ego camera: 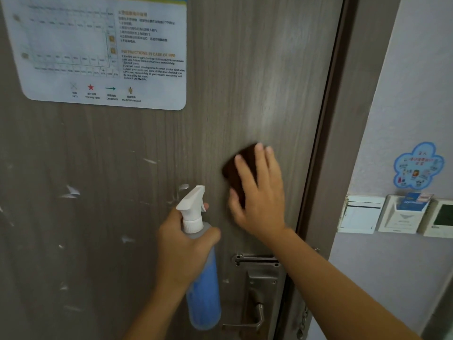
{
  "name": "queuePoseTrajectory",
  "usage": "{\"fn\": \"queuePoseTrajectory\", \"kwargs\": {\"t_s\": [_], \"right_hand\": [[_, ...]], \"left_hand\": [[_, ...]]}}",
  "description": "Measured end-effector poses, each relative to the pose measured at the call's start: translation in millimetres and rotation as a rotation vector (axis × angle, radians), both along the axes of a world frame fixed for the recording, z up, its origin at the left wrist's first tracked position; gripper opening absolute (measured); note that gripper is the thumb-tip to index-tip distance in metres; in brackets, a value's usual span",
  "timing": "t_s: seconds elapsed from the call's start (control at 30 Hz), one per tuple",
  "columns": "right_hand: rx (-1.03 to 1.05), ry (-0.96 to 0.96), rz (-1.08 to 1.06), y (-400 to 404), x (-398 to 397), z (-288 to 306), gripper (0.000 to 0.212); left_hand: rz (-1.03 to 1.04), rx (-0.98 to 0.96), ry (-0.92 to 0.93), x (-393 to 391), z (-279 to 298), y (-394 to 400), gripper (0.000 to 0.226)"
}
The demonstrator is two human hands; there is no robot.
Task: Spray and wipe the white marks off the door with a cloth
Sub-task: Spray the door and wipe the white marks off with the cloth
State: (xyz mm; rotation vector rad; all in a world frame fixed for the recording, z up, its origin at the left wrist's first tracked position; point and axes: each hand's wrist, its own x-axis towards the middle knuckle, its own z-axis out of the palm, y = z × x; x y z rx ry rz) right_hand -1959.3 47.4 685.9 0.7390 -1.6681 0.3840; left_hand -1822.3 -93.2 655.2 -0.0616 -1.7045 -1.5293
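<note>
A grey-brown wood-grain door (257, 82) fills the view. Several white marks (71, 192) are scattered over its left and lower middle part. My left hand (181, 251) grips a spray bottle (203, 290) with blue liquid and a white trigger head, its nozzle pointing up toward the door. To the right of the bottle, my right hand (259, 192) presses a dark brown cloth (242, 168) flat against the door, fingers spread over it. Hand and cloth are blurred.
A laminated fire-evacuation notice (103, 50) is stuck to the upper left of the door. A metal lock plate and lever handle (257, 298) sit below my right hand. On the wall to the right are a blue flower sticker (416, 165), a switch and a key-card holder (402, 217).
</note>
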Motion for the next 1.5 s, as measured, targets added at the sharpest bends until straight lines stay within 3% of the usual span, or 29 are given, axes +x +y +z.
{"fn": "queuePoseTrajectory", "kwargs": {"t_s": [0.17, 0.3, 0.5, 0.63, 1.07, 1.33, 1.5], "right_hand": [[0.279, -0.011, -0.055, 40.5, -4.0, -75.4, 0.072], [0.406, 0.072, -0.137, 62.9, -10.3, -65.8, 0.071], [-0.070, 0.040, -0.076, 37.0, -8.8, 33.2, 0.063], [-0.180, 0.044, -0.064, 18.5, -7.5, 80.0, 0.061], [0.026, 0.027, -0.112, 48.6, -4.2, 84.0, 0.056], [0.027, 0.040, -0.109, 54.1, -4.8, 83.6, 0.056], [0.021, 0.032, -0.109, 53.4, -5.3, 80.4, 0.056]], "left_hand": [[0.004, 0.007, -0.021, 3.2, -2.9, -5.2, 0.038], [-0.006, -0.048, -0.025, 5.0, 0.1, -12.1, 0.041], [-0.044, -0.079, -0.023, 3.8, 9.1, -8.1, 0.038], [-0.050, -0.086, -0.050, 2.1, 10.5, -4.4, 0.037], [-0.110, -0.193, -0.206, 2.8, -13.9, 29.8, 0.026], [-0.199, -0.198, -0.273, -2.1, -36.2, 48.9, 0.031], [-0.157, -0.229, -0.350, -5.4, -52.5, 54.3, 0.024]]}}
